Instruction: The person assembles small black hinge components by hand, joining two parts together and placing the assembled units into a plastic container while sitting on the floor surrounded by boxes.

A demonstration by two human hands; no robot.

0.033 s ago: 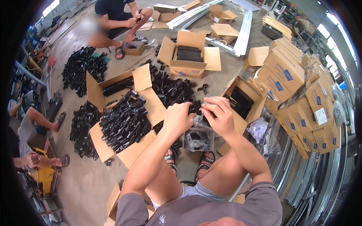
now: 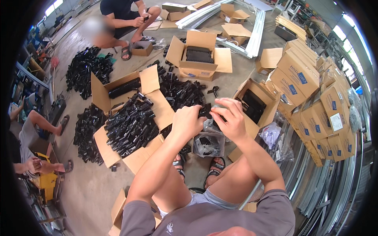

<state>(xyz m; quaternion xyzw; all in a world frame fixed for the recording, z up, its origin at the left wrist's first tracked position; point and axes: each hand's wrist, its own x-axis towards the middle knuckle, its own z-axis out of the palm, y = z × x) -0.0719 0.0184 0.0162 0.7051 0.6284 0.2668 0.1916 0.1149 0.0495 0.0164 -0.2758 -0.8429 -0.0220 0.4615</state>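
Note:
Above my feet, my left hand (image 2: pixel 188 122) is closed around a small black part (image 2: pixel 204 111), its dark end showing past the fingers. Close beside it on the right, my right hand (image 2: pixel 231 118) has thumb and fingertips pinched together near that part; what lies in the pinch is too small to make out. Below both hands stands a small box lined with clear plastic (image 2: pixel 208 145), holding dark small pieces. Beyond my left hand a heap of similar black parts (image 2: pixel 179 88) spreads over the floor.
An opened carton heaped with black parts (image 2: pixel 132 122) lies to the left. Open cartons with black parts stand ahead (image 2: pixel 199 72) and right (image 2: pixel 254 106). Stacked cartons (image 2: pixel 297 76) and metal profiles (image 2: pixel 315 188) fill the right side. Two people sit nearby, at far left and ahead.
My right hand's fingers have shifted very slightly beside the black part. The whole view has moved a little; otherwise things stand the same.

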